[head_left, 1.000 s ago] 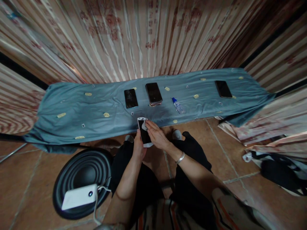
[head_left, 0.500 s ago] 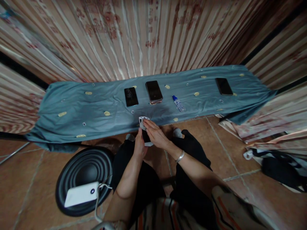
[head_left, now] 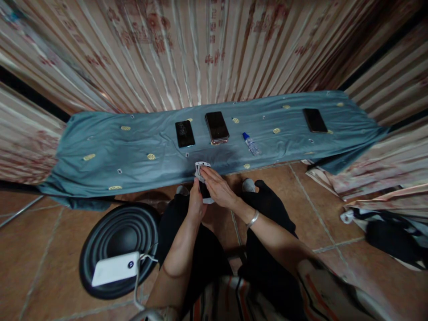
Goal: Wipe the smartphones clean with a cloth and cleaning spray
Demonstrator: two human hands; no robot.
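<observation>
My left hand (head_left: 195,203) is wrapped round the edge of a dark-screened phone (head_left: 205,192) held above my lap at the bench's front edge. With bent fingers, my right hand (head_left: 218,191) presses a greyish-white cloth (head_left: 199,171) against the upper part of the screen. Pale material also shows at the phone's lower end; I cannot tell whether it is cloth or a case. Beyond the hands lie a single black phone (head_left: 185,134) and a stack of phones (head_left: 217,126). To their right is a small clear bottle with a blue cap (head_left: 251,144), lying on its side.
Blue-green patterned fabric (head_left: 100,154) covers the long bench. Another phone (head_left: 314,120) lies toward its right end. On the floor at left, a white power bank (head_left: 113,269) with a cable rests on a round black ridged object (head_left: 92,240). Curtains (head_left: 187,53) hang behind.
The view has shifted slightly. Both hands keep their hold on the phone and cloth, with hardly any visible movement between them.
</observation>
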